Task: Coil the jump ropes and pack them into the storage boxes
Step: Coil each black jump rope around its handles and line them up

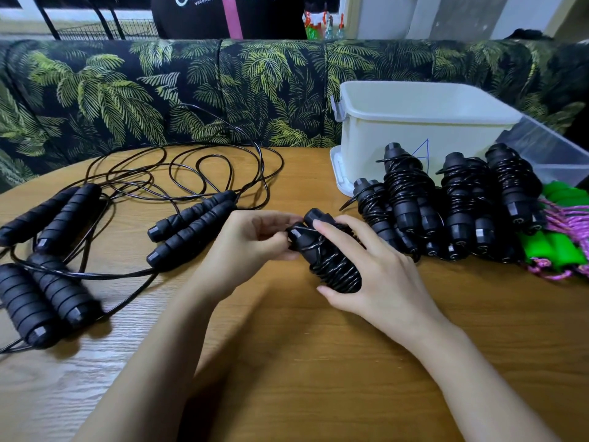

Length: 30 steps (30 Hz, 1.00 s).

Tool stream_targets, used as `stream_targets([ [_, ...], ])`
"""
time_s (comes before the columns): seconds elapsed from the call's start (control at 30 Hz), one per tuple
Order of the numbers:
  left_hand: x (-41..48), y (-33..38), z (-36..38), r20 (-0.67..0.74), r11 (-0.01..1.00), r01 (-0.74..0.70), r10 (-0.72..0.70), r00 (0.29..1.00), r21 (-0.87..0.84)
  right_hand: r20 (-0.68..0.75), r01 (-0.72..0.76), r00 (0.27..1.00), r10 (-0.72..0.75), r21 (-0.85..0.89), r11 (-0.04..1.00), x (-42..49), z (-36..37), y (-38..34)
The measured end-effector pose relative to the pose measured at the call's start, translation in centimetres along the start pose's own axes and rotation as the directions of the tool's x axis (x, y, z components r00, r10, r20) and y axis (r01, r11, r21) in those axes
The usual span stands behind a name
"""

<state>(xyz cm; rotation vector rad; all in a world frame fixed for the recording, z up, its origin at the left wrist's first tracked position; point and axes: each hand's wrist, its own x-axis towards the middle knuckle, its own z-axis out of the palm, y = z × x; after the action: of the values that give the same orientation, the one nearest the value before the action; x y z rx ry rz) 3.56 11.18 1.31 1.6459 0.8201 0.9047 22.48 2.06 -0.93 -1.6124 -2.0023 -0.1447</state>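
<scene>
— Where's the black cord-wound jump rope bundle [336, 267]?
— Centre of the wooden tabletop [287, 362]. Your right grip [379, 272] curls round it; your left grip [251, 247] pinches cord at its top end.

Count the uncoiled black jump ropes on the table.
3, counted by handle pairs: far-left pair, near-left pair, and centre pair beside the left hand, which with the right hand holds a wound bundle. More could lie out of frame.
</scene>
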Motion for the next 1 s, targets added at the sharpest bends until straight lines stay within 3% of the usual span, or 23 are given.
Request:
stream_targets([
  [0.27, 0.1, 1.0, -0.7, 0.044, 0.925, 0.193, -0.189, 0.981, -0.327, -0.087, 0.074, 0.994, -0.063, 0.131, 0.989, -0.1, -0.6, 0.2],
  [0.57, 0.1, 0.2, 0.0, 0.200, 0.788, 0.419, -0.368, 0.908, -0.451, -0.064, 0.089, 0.995, -0.075, 0.263, 0.961, -0.5, -0.3, -0.2],
  [0.7, 0.0, 0.2, 0.5, 0.116, 0.821, 0.307, -0.288, 0.951, -0.481, -0.073, 0.023, 0.997, -0.009, 0.192, 0.981, -0.3, -0.2, -0.3],
  [0.8, 0.0, 0.1, 0.7, -0.076, 0.975, 0.060, -0.078, 0.994, -0.214, -0.101, -0.031, 0.994, 0.043, 0.110, 0.993, -0.2, 0.0, -0.6],
  [0.87, -0.1, 0.0, 1.0, -0.109, 0.998, -0.048, 0.044, 0.993, -0.035, -0.105, -0.056, 0.993, 0.063, 0.065, 0.996, -0.2, 0.2, -0.9],
  [1.0, -0.1, -0.1, 1.7, -0.078, 0.999, -0.037, 0.039, 0.996, 0.028, -0.120, -0.068, 0.991, 0.065, -0.020, 0.998, -0.1, 0.2, -0.9],
])
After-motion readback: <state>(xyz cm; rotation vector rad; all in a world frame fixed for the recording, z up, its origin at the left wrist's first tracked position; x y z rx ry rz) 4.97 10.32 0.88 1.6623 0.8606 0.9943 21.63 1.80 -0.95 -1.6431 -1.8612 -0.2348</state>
